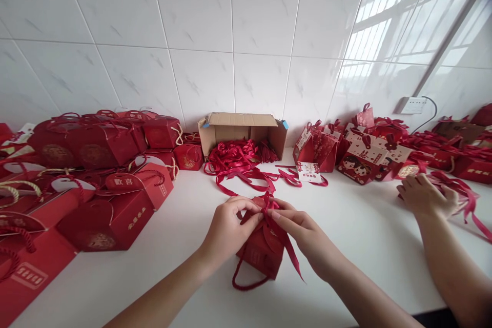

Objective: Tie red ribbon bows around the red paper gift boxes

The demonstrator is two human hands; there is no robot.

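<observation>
A small red gift box (265,251) stands on the white table in front of me, its dark red cord handle (249,287) hanging down at the near side. Across its top runs a red ribbon (290,253), with one loose tail trailing down to the right. My left hand (234,223) pinches the ribbon at the top of the box from the left. From the right, my right hand (300,230) pinches the same ribbon, close to the left fingertips. The fingers partly hide the knot or loop between them.
Several red gift boxes (111,215) are stacked at left. A cardboard box (242,119) full of red ribbons (234,154) lies at the back wall. Patterned gift boxes (361,161) stand at right, near another person's hand (428,197). A power strip (411,105) is on the wall.
</observation>
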